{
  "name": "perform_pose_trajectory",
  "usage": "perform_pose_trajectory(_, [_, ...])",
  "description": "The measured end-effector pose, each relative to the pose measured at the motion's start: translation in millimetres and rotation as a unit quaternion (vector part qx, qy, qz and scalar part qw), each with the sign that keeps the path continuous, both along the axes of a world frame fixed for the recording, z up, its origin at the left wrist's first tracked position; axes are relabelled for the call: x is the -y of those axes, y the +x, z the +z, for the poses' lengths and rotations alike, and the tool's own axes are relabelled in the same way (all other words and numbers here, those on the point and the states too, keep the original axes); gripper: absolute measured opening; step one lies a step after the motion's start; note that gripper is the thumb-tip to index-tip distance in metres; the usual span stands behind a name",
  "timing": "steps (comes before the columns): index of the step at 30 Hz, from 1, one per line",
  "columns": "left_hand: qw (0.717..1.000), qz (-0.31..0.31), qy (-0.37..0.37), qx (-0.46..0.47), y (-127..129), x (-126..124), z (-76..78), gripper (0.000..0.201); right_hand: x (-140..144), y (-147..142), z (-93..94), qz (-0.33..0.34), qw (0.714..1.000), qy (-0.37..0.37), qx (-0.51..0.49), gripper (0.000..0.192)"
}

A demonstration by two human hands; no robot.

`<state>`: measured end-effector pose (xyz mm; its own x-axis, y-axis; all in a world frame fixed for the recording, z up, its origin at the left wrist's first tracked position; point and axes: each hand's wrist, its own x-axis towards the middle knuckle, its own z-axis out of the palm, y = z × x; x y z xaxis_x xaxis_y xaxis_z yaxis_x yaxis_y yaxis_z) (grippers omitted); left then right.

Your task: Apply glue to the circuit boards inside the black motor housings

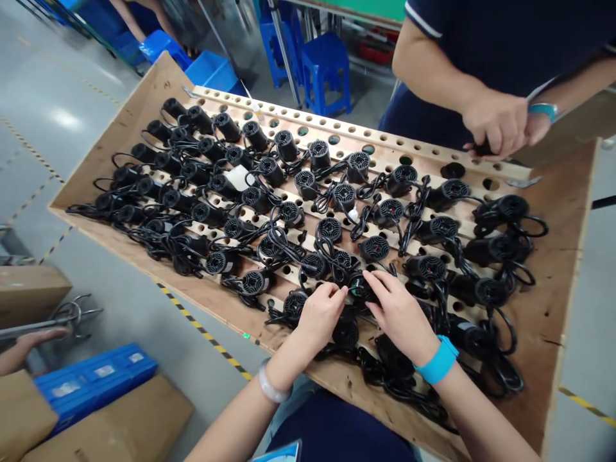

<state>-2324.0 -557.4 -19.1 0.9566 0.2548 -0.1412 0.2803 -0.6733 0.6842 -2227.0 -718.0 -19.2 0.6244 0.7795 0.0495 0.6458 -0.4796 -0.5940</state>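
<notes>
Rows of black cylindrical units with slotted round ends and coiled black cords stand in a wooden tray [561, 276]. Near the tray's front side, my right hand [399, 314] has its thumb and fingers around one black cylindrical unit [359, 287], whose end shows a little green. My left hand [321, 314] is pinched closed at the left side of that unit. Something thin and dark is at its fingertips, too small to name. A neighbouring black unit [374, 248] sits just beyond my right fingers, with a bit of red inside its grille.
Across the tray a person's hands [498, 122] are closed around a small dark object. Perforated wooden strips [308, 125] run along the tray. A white piece [240, 178] lies among the units. Blue stools [327, 70] stand behind; cardboard boxes [115, 417] and a blue crate [96, 382] are at lower left.
</notes>
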Motion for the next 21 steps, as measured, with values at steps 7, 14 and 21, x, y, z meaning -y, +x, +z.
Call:
perform_pose_trajectory(7, [0.994,-0.058,0.085,-0.025,-2,1,-1.1,0.03,0,1,-0.4,0.021,1.0,-0.014,0.003,0.046])
perform_pose_trajectory(14, [0.984,-0.085,0.157,-0.026,1,1,-2.6,0.031,-8,0,-0.2,0.033,0.999,-0.01,0.011,0.048])
perform_pose_trajectory(21, [0.988,-0.079,0.131,-0.025,4,-1,-2.4,0.029,-15,0,-1.5,0.037,0.998,-0.031,0.043,0.046])
